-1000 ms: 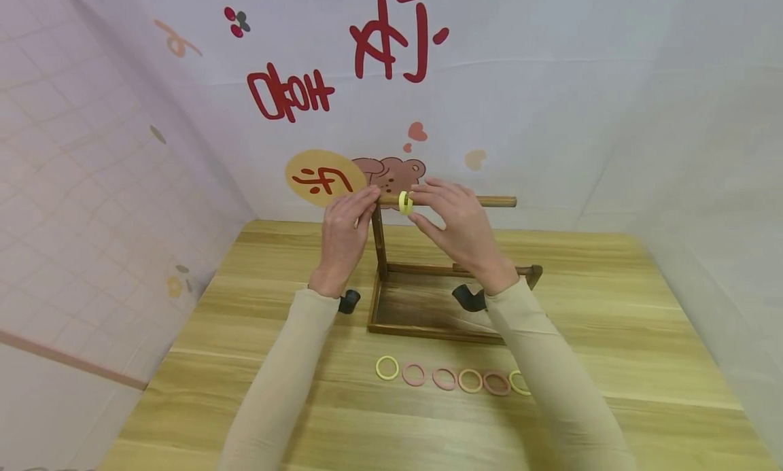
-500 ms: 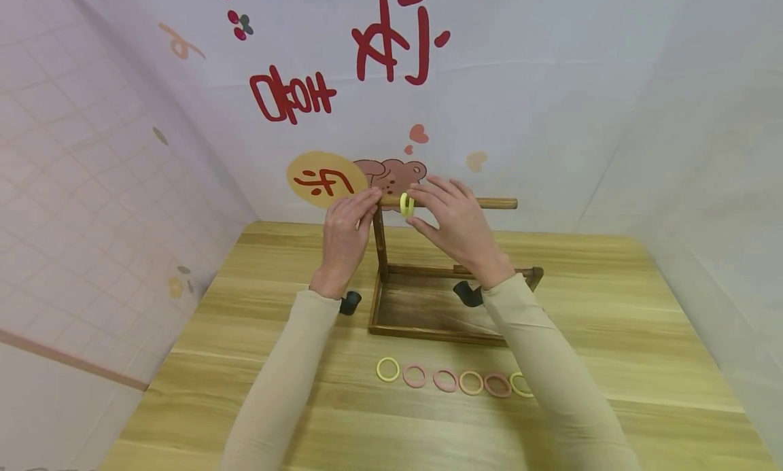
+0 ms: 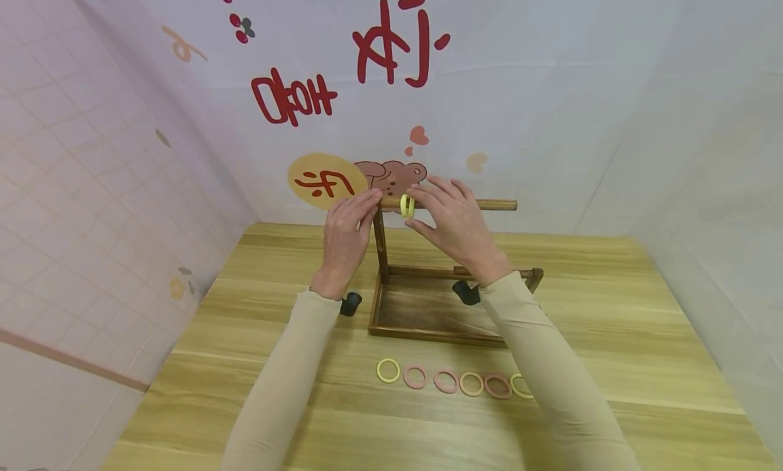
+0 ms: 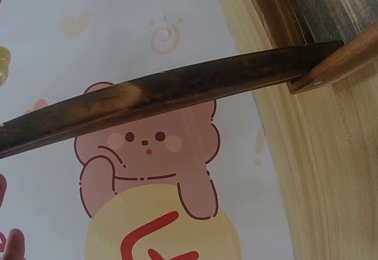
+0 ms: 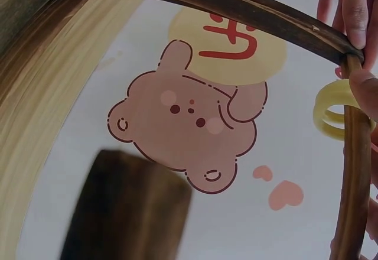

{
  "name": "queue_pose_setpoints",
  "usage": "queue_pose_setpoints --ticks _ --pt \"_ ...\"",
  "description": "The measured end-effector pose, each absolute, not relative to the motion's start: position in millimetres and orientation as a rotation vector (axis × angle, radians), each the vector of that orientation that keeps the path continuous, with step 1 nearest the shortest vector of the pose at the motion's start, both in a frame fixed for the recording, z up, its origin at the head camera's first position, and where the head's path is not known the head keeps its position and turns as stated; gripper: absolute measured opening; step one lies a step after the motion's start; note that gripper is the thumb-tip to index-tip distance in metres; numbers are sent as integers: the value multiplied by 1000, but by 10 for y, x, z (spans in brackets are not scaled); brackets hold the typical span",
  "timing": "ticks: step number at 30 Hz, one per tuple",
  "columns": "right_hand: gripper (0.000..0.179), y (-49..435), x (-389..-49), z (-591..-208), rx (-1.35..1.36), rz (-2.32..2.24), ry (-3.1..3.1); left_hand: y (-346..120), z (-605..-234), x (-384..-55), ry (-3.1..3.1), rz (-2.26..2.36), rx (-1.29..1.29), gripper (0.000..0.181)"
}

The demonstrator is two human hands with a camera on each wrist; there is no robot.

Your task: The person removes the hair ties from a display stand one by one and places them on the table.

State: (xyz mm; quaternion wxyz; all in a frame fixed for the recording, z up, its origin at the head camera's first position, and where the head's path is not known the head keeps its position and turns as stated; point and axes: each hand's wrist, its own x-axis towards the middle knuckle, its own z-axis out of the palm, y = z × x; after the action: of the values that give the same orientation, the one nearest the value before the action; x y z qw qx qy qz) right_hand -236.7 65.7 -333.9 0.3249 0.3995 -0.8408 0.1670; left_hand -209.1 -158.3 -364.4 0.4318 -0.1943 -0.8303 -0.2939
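Observation:
In the head view, a dark wooden stand (image 3: pixel 382 253) has an upright post and a horizontal bar on top. My left hand (image 3: pixel 345 240) grips the corner where post and bar meet. Around the bar, just right of that corner, hang two yellow rings (image 3: pixel 407 206) side by side. My right hand (image 3: pixel 455 226) pinches them, fingertips above and thumb below. The right wrist view shows the yellow rings (image 5: pixel 326 111) around the bar (image 5: pixel 356 171), with left-hand fingers (image 5: pixel 354 18) at the corner. The left wrist view shows mostly the post (image 4: pixel 147 97).
On the table (image 3: pixel 379 430), a row of yellow, pink and orange rings (image 3: pixel 472 384) lies in front of the stand's tray-like base (image 3: pixel 422 308). Black wrist devices (image 3: pixel 351 304) stick out by both wrists. A printed cloth wall (image 3: pixel 520 117) stands close behind the bar.
Both hands keep their places at the corner and the rings. The whole head view has shifted down slightly; the rings on the bar have barely moved.

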Motion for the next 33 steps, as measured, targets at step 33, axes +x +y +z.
queue_pose_setpoints --ticks 33 --pt "49 630 -2389 -3344 988 386 -2195 -1573 -3651 -2096 -2068 -740 -476 24"
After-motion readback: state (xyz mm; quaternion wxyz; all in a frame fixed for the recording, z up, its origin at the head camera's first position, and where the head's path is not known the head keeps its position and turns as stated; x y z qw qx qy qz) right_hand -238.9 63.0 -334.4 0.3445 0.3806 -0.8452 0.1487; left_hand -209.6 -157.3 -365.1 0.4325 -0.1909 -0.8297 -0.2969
